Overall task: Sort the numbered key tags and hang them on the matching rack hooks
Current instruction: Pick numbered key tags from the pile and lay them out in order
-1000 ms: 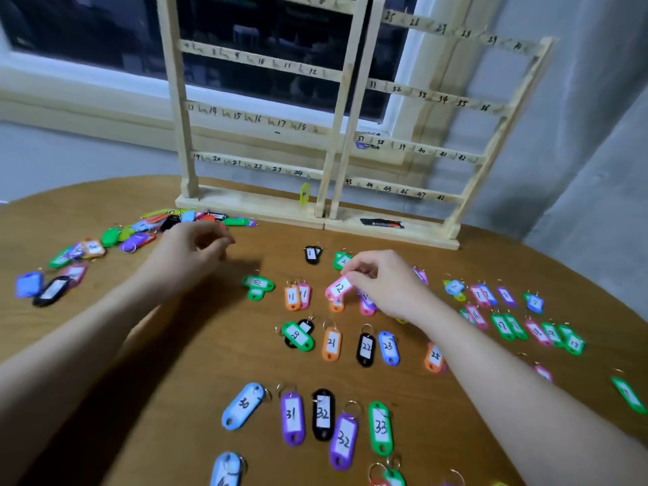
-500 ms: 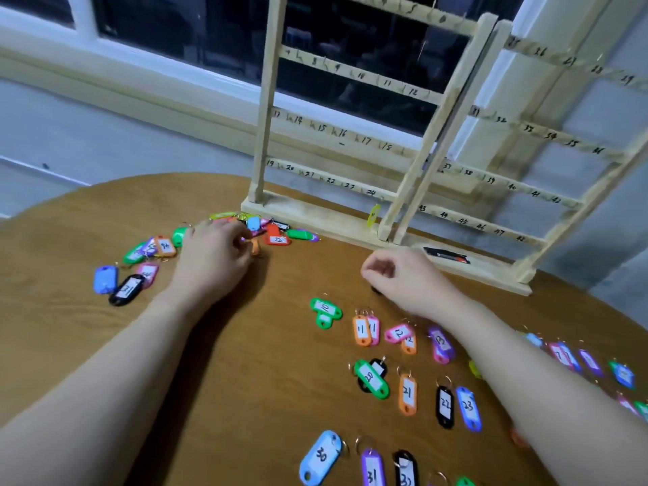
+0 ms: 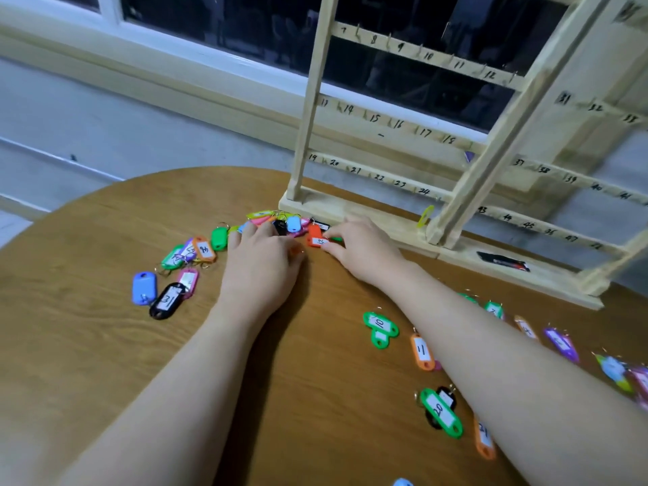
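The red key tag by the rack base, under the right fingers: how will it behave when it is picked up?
The red key tag looks like thin moulded plastic, so probably stiff and light. It lies flat on the table, so it should slide rather than roll. Its neighbours carry metal rings; if it has one, the ring may snag them.

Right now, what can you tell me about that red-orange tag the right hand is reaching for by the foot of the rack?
The red-orange plastic key tag is a flat oblong with a white paper label; its handwritten number is too blurred to read. It lies flat on the round wooden table, at the right end of an unsorted heap of coloured tags, just in front of the pale wooden rack's base. The right hand touches its near end with its fingertips; the left hand rests beside it.
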Tool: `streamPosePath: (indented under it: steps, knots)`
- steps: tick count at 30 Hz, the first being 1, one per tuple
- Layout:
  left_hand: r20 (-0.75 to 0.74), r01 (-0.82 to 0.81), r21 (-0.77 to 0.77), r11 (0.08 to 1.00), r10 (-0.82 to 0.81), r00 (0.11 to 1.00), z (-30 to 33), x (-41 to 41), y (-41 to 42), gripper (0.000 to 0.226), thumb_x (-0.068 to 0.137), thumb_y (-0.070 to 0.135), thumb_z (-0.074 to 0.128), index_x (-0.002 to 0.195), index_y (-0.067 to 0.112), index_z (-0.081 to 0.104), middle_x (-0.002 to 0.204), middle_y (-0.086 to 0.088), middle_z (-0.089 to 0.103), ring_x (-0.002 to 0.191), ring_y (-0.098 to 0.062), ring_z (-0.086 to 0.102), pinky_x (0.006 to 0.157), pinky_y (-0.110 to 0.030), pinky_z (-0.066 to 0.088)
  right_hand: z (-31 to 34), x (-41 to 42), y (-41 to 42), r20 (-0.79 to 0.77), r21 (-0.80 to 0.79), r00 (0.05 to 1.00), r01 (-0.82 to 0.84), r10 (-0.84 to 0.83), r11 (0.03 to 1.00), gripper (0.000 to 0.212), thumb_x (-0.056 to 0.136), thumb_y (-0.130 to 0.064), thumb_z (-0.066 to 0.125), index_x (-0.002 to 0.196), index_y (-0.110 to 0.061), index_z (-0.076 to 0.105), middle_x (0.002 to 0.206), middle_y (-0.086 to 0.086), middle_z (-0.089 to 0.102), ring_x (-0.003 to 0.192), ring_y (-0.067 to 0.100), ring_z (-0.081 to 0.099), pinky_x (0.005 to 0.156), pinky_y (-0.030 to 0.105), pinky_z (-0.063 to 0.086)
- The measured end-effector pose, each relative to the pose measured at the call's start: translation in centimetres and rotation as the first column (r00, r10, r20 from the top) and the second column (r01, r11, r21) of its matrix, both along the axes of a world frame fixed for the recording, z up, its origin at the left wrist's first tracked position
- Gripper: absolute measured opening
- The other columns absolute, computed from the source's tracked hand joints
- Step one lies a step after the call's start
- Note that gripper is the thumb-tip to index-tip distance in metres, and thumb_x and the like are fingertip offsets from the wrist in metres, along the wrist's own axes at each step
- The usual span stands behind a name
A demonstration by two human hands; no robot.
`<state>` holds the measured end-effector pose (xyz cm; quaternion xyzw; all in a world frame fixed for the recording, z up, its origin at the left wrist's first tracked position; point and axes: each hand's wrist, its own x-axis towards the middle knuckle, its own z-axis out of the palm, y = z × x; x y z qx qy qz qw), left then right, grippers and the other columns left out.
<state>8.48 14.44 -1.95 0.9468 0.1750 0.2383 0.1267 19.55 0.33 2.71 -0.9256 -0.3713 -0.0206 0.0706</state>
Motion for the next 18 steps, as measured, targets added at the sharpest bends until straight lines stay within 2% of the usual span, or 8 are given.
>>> streamPosePath:
  steps: [4,8,11,14,18]
  knots:
    - [0.031,0.032,0.016,0.999,-0.033,0.999,0.2,0.0,-0.2,0.026,0.097,0.046,0.055,0.103,0.034,0.077,0.097,-0.001,0.056,0.102,-0.029,0.047,0.090,-0.042,0.031,-0.2,-0.1,-0.1,0.010,0.027,1.000,-0.029,0.029,0.999,0.032,0.101,-0.039,0.059,0.125,-0.020,0.068,0.110,-0.001,0.056,0.115,0.021,0.050,0.093,0.035,0.041]
    - [0.086,0.108,0.008,0.994,-0.108,0.990,0.3,-0.1,-0.2,0.017,0.093,0.039,0.063,0.099,0.034,0.079,0.098,-0.001,0.060,0.105,-0.030,0.049,0.091,-0.042,0.029,-0.5,-0.4,-0.5,-0.077,0.213,0.997,0.030,-0.014,0.977,0.009,0.095,-0.032,0.068,0.098,-0.025,0.072,0.095,-0.004,0.066,0.095,0.018,0.056,0.086,0.039,0.050]
    - [0.142,0.147,-0.009,0.989,-0.144,0.979,0.3,0.0,0.0,0.010,0.089,0.032,0.070,0.088,0.031,0.080,0.093,0.000,0.063,0.099,-0.029,0.052,0.085,-0.041,0.034,-0.2,-0.8,-1.2,-0.154,0.307,0.987,0.088,-0.042,0.948,0.011,0.095,-0.031,0.069,0.098,-0.023,0.077,0.094,-0.004,0.071,0.093,0.014,0.058,0.081,0.033,0.047]
    - [0.242,0.215,-0.179,0.960,-0.169,0.955,0.5,-0.1,0.0,0.007,0.087,0.024,0.071,0.084,0.024,0.077,0.084,0.004,0.066,0.086,-0.023,0.058,0.074,-0.037,0.042,0.3,-1.5,-2.1,-0.213,0.362,0.976,0.122,-0.046,0.924,0.011,0.095,-0.026,0.069,0.095,-0.020,0.078,0.090,-0.003,0.070,0.089,0.012,0.059,0.076,0.028,0.042]
    - [0.342,0.282,-0.484,0.828,-0.117,0.932,1.0,-0.2,-0.1,0.012,0.093,0.023,0.069,0.082,0.025,0.073,0.074,0.016,0.068,0.074,-0.002,0.062,0.068,-0.023,0.043,1.0,-2.2,-3.5,-0.351,0.391,0.935,0.199,-0.054,0.899,0.013,0.097,-0.023,0.067,0.090,-0.017,0.076,0.081,0.003,0.073,0.071,0.011,0.063,0.072,0.029,0.049]
